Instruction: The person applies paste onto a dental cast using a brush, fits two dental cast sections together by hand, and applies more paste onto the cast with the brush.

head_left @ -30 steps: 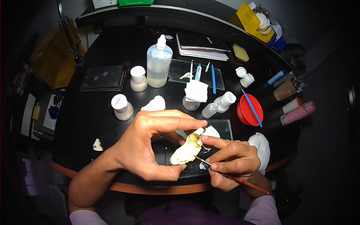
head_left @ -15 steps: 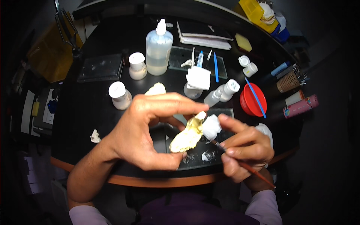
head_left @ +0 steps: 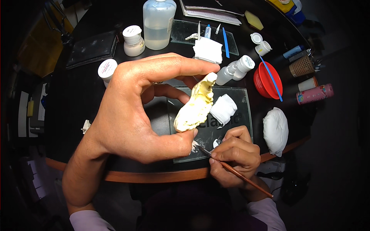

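Observation:
Between the thumb and fingertips of my left hand (head_left: 127,111) a pale yellow dental plaster cast (head_left: 194,106) is held up above the table, its knobbly edge facing right. My right hand (head_left: 235,156) pinches a thin paintbrush (head_left: 241,175) with a reddish-brown handle. The brush's dark tip is at a small whitish patch of paste (head_left: 195,147) on the glass slab (head_left: 239,131), just beside my left thumb. A second white dab (head_left: 217,143) lies near the right fingers, partly hidden by them. On the slab's right half rests a folded white tissue (head_left: 224,109).
A large clear bottle (head_left: 158,29) and white-capped jars (head_left: 133,41) stand beyond my left hand. Small bottles (head_left: 243,67) and a red bowl (head_left: 266,82) with a blue stick across it are at right, near a white padded bundle (head_left: 275,131). The wooden table edge (head_left: 154,176) runs in front.
The brush has moved from beside the tissue down and left to the paste on the slab. My left hand still holds the cast, now turned more upright. The whole view has shifted.

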`<control>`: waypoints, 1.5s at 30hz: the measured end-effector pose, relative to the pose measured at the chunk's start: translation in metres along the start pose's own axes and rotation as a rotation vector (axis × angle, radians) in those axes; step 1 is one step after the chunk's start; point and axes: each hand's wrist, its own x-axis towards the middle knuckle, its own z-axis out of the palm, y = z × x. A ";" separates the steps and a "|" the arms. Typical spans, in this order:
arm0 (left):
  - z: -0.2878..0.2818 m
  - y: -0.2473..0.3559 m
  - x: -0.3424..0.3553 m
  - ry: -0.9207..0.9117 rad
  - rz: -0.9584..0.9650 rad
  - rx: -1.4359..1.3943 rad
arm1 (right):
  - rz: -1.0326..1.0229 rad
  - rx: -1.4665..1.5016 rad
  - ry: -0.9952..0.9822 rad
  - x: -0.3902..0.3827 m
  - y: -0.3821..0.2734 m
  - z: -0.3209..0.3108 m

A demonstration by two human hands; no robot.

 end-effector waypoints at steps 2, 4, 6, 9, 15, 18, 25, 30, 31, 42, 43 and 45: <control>0.000 0.001 -0.002 0.005 0.002 0.005 | 0.003 -0.004 0.015 -0.001 0.000 0.002; 0.000 -0.001 -0.001 -0.010 0.012 -0.001 | 0.010 -0.017 0.030 -0.002 0.000 0.001; 0.000 -0.002 0.000 -0.013 0.012 -0.003 | 0.030 -0.003 0.000 -0.003 0.000 -0.001; -0.001 -0.002 0.001 -0.018 0.020 -0.001 | 0.038 -0.015 -0.008 -0.001 0.001 0.001; -0.002 -0.001 0.003 -0.024 0.024 -0.002 | 0.036 -0.020 -0.009 0.003 0.000 0.001; -0.002 -0.002 0.003 -0.030 0.019 0.005 | 0.038 -0.005 -0.016 0.003 0.003 0.001; -0.002 -0.001 0.004 -0.063 0.013 -0.016 | 0.023 0.027 -0.005 0.005 0.000 -0.004; -0.004 0.000 0.002 -0.096 0.016 -0.032 | -0.060 0.227 0.024 0.014 0.000 -0.017; -0.003 0.000 0.002 -0.101 0.010 -0.030 | -0.085 0.258 0.038 0.019 -0.003 -0.022; -0.006 0.004 0.002 -0.114 -0.028 -0.037 | -0.246 0.334 -0.055 0.081 -0.006 -0.042; -0.006 0.004 0.002 -0.122 -0.022 -0.040 | -0.252 0.337 -0.060 0.082 -0.004 -0.040; -0.005 0.006 0.002 -0.117 -0.038 -0.050 | -0.227 0.405 -0.036 0.076 0.001 -0.032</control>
